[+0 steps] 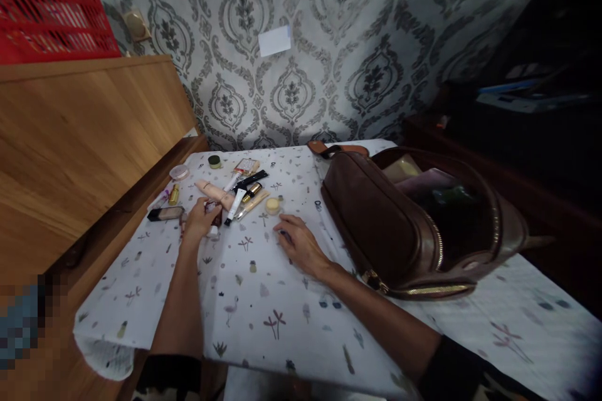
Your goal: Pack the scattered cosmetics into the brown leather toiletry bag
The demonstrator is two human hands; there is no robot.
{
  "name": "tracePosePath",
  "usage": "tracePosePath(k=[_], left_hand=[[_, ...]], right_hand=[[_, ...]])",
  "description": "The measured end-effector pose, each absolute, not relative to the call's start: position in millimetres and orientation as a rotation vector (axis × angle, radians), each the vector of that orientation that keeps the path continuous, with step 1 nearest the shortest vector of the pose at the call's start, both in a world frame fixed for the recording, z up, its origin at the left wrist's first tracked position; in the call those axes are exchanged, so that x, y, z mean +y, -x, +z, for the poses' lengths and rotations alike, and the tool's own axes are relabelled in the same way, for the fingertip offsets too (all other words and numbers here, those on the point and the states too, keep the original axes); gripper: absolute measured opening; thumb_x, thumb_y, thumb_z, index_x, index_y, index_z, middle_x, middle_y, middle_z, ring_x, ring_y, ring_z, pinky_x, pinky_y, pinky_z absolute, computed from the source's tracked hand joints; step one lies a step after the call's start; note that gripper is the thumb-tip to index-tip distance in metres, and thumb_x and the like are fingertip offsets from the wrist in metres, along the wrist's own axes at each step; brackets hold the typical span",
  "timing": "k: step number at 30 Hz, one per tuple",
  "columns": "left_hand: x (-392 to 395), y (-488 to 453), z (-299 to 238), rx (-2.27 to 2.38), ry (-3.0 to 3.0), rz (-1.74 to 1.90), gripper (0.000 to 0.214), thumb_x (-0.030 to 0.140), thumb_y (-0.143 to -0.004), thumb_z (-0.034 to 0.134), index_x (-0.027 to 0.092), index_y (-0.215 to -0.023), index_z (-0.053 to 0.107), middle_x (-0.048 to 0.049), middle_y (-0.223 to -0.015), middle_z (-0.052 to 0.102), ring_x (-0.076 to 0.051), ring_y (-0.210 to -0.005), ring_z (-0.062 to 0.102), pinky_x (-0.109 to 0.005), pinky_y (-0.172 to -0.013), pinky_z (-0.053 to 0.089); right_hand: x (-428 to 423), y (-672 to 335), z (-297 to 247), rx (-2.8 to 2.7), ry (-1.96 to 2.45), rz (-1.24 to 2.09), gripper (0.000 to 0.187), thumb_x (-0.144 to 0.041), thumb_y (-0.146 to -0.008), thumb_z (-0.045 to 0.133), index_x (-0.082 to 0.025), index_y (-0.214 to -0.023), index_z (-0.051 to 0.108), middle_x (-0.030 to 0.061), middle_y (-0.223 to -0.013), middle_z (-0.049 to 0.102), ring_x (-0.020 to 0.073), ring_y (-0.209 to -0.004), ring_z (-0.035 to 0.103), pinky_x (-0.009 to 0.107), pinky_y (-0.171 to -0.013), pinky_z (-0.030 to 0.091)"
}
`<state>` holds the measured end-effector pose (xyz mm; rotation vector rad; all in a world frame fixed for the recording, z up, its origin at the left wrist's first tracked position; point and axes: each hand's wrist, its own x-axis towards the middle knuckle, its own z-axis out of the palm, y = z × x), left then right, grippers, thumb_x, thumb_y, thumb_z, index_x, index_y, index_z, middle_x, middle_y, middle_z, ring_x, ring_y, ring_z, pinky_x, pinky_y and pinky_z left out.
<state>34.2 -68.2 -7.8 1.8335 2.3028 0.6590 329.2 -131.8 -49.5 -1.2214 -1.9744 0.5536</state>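
My left hand (201, 219) is curled round a small cosmetic item on the white patterned tablecloth (263, 301), beside a beige tube (215, 193) and a white tube with a black cap (234, 207). My right hand (297, 242) lies on the cloth with its fingers bent over a small dark object I cannot make out. A little round yellow pot (272, 205) sits just beyond it. More cosmetics lie further back: a gold-capped lipstick (252, 192), a black pencil (249, 180) and a flat dark compact (165, 213). An open brown leather bag (414, 225) stands to the right.
A wooden cabinet (79, 138) flanks the table on the left, with a red plastic crate (51, 6) on top. Patterned wallpaper is behind, with a white paper note (274, 41) on it. Dark furniture with a blue item (531, 97) stands at the right.
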Motion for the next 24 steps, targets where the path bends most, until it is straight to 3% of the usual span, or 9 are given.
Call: tracePosePath(k=[4, 10, 14, 20, 24], left_hand=[[-69.6, -37.0, -6.9, 2.334, -1.838, 0.558, 0.059, 0.055, -0.086, 0.059, 0.018, -0.133, 0.056, -0.0116, -0.114, 0.072, -0.027, -0.106, 0.067, -0.033, -0.084, 0.050], [-77.4, -42.8, 0.5, 2.420, -1.858, 0.426, 0.048, 0.065, -0.087, 0.051, 0.023, -0.106, 0.065, -0.0104, -0.106, 0.071, -0.029, -0.101, 0.067, -0.035, -0.080, 0.048], [-81.9, -47.3, 5.9, 2.488, -1.871, 0.371, 0.046, 0.064, -0.092, 0.043, 0.023, -0.088, 0.064, -0.0119, -0.101, 0.071, -0.031, -0.100, 0.066, -0.037, -0.081, 0.048], [-84.6, -53.4, 8.0, 2.514, -1.922, 0.343, 0.044, 0.059, -0.096, 0.042, 0.022, -0.089, 0.064, -0.0124, -0.106, 0.071, -0.030, -0.101, 0.067, -0.037, -0.080, 0.049], [-87.7, -61.0, 12.2, 2.548, -1.975, 0.363, 0.042, 0.051, -0.100, 0.038, 0.020, -0.100, 0.065, -0.0146, -0.108, 0.070, -0.032, -0.103, 0.066, -0.039, -0.083, 0.049]], right_hand=[[-132.9, -328.8, -47.0, -1.971, 1.222, 0.572, 0.028, -0.011, -0.087, 0.053, -0.015, -0.105, 0.074, 0.0164, -0.134, 0.061, 0.0273, -0.127, 0.056, 0.044, -0.105, 0.048], [-134.8, -328.9, -44.8, -1.952, 1.220, 0.578, 0.026, -0.011, -0.087, 0.054, -0.016, -0.104, 0.074, 0.0157, -0.133, 0.062, 0.0268, -0.127, 0.056, 0.043, -0.105, 0.049], [-134.5, -328.5, -45.7, -1.960, 1.222, 0.561, 0.027, -0.011, -0.087, 0.052, -0.016, -0.103, 0.074, 0.0158, -0.133, 0.062, 0.0272, -0.127, 0.056, 0.045, -0.107, 0.047], [-131.4, -327.9, -51.0, -1.957, 1.208, 0.542, 0.025, -0.011, -0.086, 0.055, -0.017, -0.102, 0.074, 0.0149, -0.131, 0.063, 0.0273, -0.127, 0.056, 0.046, -0.107, 0.047], [-131.9, -327.0, -49.9, -1.971, 1.223, 0.546, 0.026, -0.011, -0.086, 0.054, -0.015, -0.102, 0.074, 0.0165, -0.132, 0.062, 0.0282, -0.128, 0.055, 0.047, -0.109, 0.045]])
